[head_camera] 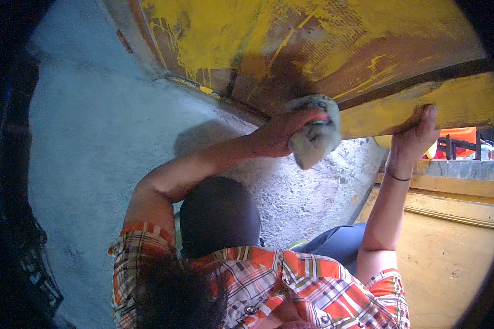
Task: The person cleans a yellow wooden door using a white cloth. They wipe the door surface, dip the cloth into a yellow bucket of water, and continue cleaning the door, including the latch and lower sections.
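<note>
My left hand [282, 131] grips a crumpled off-white cloth [315, 142] with dark stains. The cloth is against or just in front of the lower edge of a wooden panel [214, 37], which carries patchy, streaked yellow paint over brown. My right hand [420, 127] holds the yellow lower rail [378, 109] of this panel, its thumb on the near face. The other right fingers are hidden behind the rail. A dark groove runs between panel and rail.
A rough grey-blue concrete floor [90, 135] spreads at left and beneath the panel. My knee [220, 218] is close below my left forearm. At right lie a yellowish wooden board [448, 255] with a moulded edge and, farther off, orange items [461, 140].
</note>
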Action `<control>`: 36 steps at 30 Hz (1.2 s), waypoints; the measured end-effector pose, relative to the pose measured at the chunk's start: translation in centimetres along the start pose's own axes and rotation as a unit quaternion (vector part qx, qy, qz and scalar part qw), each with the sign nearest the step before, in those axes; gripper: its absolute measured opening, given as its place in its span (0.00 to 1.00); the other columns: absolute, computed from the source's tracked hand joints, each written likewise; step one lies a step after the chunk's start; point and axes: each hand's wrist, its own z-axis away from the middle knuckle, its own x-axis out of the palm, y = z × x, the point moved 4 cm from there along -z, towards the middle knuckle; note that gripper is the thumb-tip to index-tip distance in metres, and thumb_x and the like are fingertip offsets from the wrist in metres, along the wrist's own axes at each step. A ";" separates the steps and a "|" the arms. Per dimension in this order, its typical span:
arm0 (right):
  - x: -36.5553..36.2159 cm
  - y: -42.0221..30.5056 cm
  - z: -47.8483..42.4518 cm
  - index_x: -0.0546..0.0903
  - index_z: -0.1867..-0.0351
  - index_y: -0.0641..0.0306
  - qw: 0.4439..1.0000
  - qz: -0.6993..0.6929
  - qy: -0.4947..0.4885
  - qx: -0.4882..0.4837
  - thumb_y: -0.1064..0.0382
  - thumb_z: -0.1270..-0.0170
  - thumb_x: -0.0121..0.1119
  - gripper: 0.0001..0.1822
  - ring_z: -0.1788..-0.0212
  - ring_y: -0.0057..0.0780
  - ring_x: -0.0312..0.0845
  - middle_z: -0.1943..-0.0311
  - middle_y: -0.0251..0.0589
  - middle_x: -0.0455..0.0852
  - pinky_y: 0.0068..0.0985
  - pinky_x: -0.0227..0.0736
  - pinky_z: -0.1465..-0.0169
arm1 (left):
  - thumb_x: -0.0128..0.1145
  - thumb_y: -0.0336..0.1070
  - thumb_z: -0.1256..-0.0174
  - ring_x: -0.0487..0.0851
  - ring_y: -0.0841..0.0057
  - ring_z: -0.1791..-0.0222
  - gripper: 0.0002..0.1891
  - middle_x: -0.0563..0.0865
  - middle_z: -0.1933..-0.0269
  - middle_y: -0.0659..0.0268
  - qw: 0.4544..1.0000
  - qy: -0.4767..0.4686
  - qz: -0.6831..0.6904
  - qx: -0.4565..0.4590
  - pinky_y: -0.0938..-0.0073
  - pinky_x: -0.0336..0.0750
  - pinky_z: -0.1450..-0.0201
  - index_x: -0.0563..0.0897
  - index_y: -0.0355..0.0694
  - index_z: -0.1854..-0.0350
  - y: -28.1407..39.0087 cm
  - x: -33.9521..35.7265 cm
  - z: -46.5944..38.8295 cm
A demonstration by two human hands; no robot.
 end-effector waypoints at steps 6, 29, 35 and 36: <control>-0.6 0.2 0.6 0.71 0.44 0.59 0.998 -0.013 0.024 0.056 0.47 0.41 0.56 0.27 0.47 0.33 0.72 0.49 0.35 0.76 0.35 0.66 0.43 | 0.55 0.36 0.41 0.78 0.63 0.57 0.12 0.79 0.60 0.60 0.998 -0.056 0.027 -0.012 0.65 0.70 0.50 0.73 0.41 0.56 -3.4 1.2 1.9; -2.6 0.9 -0.8 0.73 0.55 0.72 0.995 0.086 0.018 -0.036 0.49 0.42 0.61 0.26 0.60 0.26 0.74 0.60 0.38 0.78 0.25 0.72 0.55 | 0.58 0.25 0.55 0.77 0.58 0.50 0.30 0.79 0.52 0.55 0.873 0.056 -0.416 -0.247 0.63 0.70 0.47 0.69 0.39 0.43 -3.2 -18.9 13.5; 0.3 -1.7 0.1 0.74 0.61 0.70 0.994 0.041 0.073 -0.072 0.49 0.44 0.61 0.23 0.71 0.23 0.71 0.72 0.34 0.77 0.23 0.70 0.65 | 0.59 0.20 0.59 0.74 0.54 0.47 0.33 0.76 0.48 0.50 0.821 0.327 -0.405 -0.236 0.62 0.69 0.45 0.68 0.33 0.43 -2.4 -18.2 11.8; 0.7 -1.7 0.2 0.74 0.61 0.70 0.993 0.032 0.084 -0.070 0.48 0.43 0.61 0.23 0.71 0.24 0.71 0.72 0.34 0.77 0.24 0.70 0.65 | 0.59 0.20 0.60 0.73 0.52 0.47 0.34 0.76 0.48 0.49 0.826 0.328 -0.410 -0.206 0.62 0.68 0.43 0.67 0.32 0.42 -4.2 -15.8 12.1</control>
